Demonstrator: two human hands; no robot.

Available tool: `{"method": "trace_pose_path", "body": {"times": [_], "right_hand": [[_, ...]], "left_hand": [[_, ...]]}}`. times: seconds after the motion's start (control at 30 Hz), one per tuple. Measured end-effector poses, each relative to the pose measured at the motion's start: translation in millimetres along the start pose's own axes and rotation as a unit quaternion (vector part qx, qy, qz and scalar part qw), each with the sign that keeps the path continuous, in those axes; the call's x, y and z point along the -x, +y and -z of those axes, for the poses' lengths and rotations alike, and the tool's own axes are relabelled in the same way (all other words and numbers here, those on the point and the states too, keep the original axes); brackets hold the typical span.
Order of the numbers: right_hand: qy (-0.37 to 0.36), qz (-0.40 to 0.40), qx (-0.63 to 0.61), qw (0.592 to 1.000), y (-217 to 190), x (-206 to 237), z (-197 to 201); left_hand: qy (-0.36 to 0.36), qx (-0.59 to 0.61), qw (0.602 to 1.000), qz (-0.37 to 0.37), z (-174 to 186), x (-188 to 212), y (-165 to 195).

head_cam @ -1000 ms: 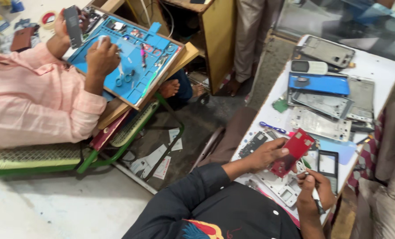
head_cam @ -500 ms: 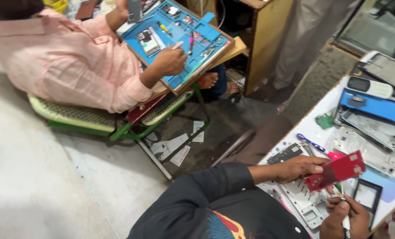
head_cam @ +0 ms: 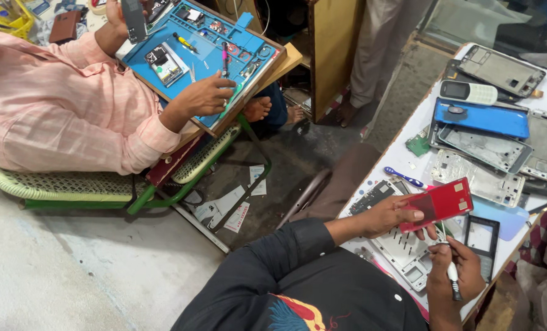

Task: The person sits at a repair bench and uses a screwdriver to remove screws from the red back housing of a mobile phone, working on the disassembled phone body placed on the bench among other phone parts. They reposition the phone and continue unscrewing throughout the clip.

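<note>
Over the white table (head_cam: 408, 150), a flat red phone back (head_cam: 440, 203).
Left hand (head_cam: 391, 216) pinches its smooth plastic edge; right hand (head_cam: 457, 274) grips a thin white-handled tool (head_cam: 452, 277) just below.

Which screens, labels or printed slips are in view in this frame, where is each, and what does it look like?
Small keypad phone: far end of the white table, pale body, dark blank screen.
Red panel: in the left hand, flat rectangle, small pale stickers.
Paper slips: on the floor by the green chair frame, white with some red print.
Right hand: holds a white-handled tool.
</note>
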State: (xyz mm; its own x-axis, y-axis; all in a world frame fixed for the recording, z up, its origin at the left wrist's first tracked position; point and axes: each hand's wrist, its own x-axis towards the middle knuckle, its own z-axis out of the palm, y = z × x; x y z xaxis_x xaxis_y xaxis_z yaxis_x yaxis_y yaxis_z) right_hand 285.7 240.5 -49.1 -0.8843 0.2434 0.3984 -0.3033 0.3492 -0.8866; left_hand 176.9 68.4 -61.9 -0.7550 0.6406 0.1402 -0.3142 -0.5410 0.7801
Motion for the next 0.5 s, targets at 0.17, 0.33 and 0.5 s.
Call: {"method": "trace_pose_path", "body": {"times": [0.17,0.33,0.5], "right_hand": [[-0.006,0.026,0.058,0.998,-5.7,-3.7,1.0],[0.021,0.035,0.097,0.994,7.3,-2.2,5.1],[-0.004,0.059,0.112,0.992,9.4,-0.3,21.4]], "left_hand": [[0.019,-0.008,0.999,-0.035,-2.8,4.4,0.6],[0.058,-0.012,0.998,0.014,-6.6,1.1,0.8],[0.085,-0.045,0.995,0.021,-14.2,0.4,-4.3]]}}
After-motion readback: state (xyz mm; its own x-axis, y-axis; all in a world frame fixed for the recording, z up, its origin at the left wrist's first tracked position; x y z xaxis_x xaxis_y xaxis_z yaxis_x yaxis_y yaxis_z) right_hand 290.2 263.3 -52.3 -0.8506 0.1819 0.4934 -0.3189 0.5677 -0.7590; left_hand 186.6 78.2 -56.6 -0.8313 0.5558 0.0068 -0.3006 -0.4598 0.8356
